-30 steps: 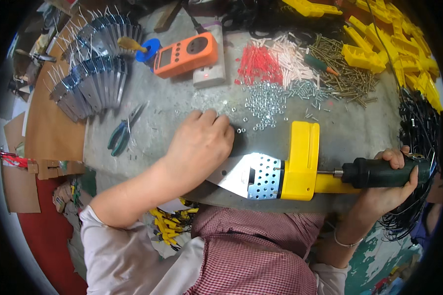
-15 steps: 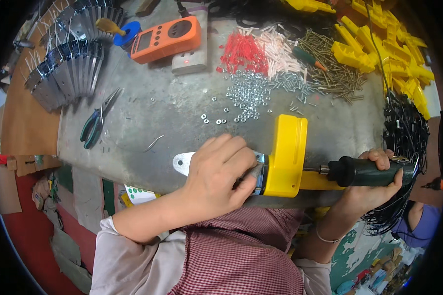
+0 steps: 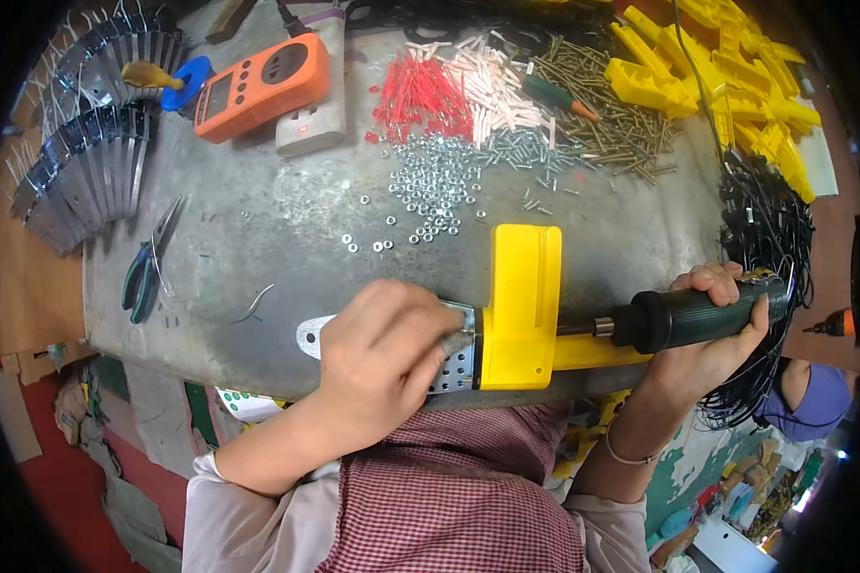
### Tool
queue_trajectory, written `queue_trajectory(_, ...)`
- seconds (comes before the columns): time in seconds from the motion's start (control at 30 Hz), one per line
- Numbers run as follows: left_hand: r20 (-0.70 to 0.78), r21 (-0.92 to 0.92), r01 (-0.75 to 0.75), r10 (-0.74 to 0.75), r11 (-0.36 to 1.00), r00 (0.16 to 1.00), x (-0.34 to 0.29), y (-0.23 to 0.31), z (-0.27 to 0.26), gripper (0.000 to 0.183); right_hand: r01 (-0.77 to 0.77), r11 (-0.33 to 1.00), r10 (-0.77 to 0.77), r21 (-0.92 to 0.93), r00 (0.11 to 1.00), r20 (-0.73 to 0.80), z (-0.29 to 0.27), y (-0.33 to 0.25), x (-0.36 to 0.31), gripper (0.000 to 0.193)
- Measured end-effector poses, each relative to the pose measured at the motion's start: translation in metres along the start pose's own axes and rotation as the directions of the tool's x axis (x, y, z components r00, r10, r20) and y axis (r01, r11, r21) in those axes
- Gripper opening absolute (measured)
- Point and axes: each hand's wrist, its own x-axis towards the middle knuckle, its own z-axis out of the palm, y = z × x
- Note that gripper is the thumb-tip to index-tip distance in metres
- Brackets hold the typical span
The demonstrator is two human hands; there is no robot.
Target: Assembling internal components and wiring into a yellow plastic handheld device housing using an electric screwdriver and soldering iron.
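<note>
My right hand point(image 3: 712, 320) grips a dark green and black power screwdriver point(image 3: 664, 325), held level with its shaft pointing left. The shaft runs to the right side of a yellow plastic housing point(image 3: 521, 315); where its tip ends is hidden. From the housing's left side extends a silver metal plate point(image 3: 461, 368) with small holes, whose rounded end point(image 3: 311, 336) shows beyond my left hand. My left hand point(image 3: 377, 344) lies over this plate, thumb and fingers pinched together close to the housing. Whatever the fingertips hold is too small to make out.
Loose nuts point(image 3: 430, 186), screws, red pieces point(image 3: 420, 100), white pieces point(image 3: 492, 86) and long brass-coloured screws point(image 3: 631, 129) lie in piles. Pliers point(image 3: 148, 267), an orange multimeter point(image 3: 263, 86) and fanned metal plates point(image 3: 91, 172) are leftward; yellow housings point(image 3: 736, 76) and black cables point(image 3: 764, 220) rightward.
The whole view has shifted, so the table's things appear further left. My left fingers have drawn back slightly from the housing, uncovering more holes. My right hand keeps its hold on the screwdriver.
</note>
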Motion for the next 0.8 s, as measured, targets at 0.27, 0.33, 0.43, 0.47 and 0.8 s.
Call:
queue_trajectory(0.27, 0.058, -0.188, 0.075, -0.065, 0.979, 0.996, 0.004, -0.007, -0.008, 0.024, -0.051, 0.998, 0.049, -0.032, 0.998, -0.047, 0.009, -0.001, 0.001, 0.034)
queue_trajectory(0.33, 0.085, -0.197, 0.059, -0.043, 0.979, 0.995, 0.005, -0.008, -0.008, 0.025, -0.052, 0.997, 0.048, -0.056, 0.997, -0.066, 0.009, 0.0, 0.002, 0.034)
queue_trajectory(0.43, 0.11, -0.191, 0.075, -0.055, 0.979, 0.992, 0.007, -0.006, -0.01, 0.025, -0.05, 0.996, 0.043, -0.079, 0.995, -0.087, 0.007, -0.001, 0.002, 0.034)
queue_trajectory(0.47, 0.111, -0.192, 0.077, -0.057, 0.978, 0.992, 0.008, -0.006, -0.009, 0.025, -0.045, 0.995, 0.037, -0.094, 0.996, -0.087, 0.003, -0.002, 0.002, 0.034)
queue_trajectory(0.8, 0.12, -0.133, 0.126, -0.11, 0.983, 0.987, 0.007, -0.002, -0.009, 0.021, 0.065, 0.987, -0.068, -0.146, 0.998, -0.017, 0.008, 0.001, 0.002, 0.035)
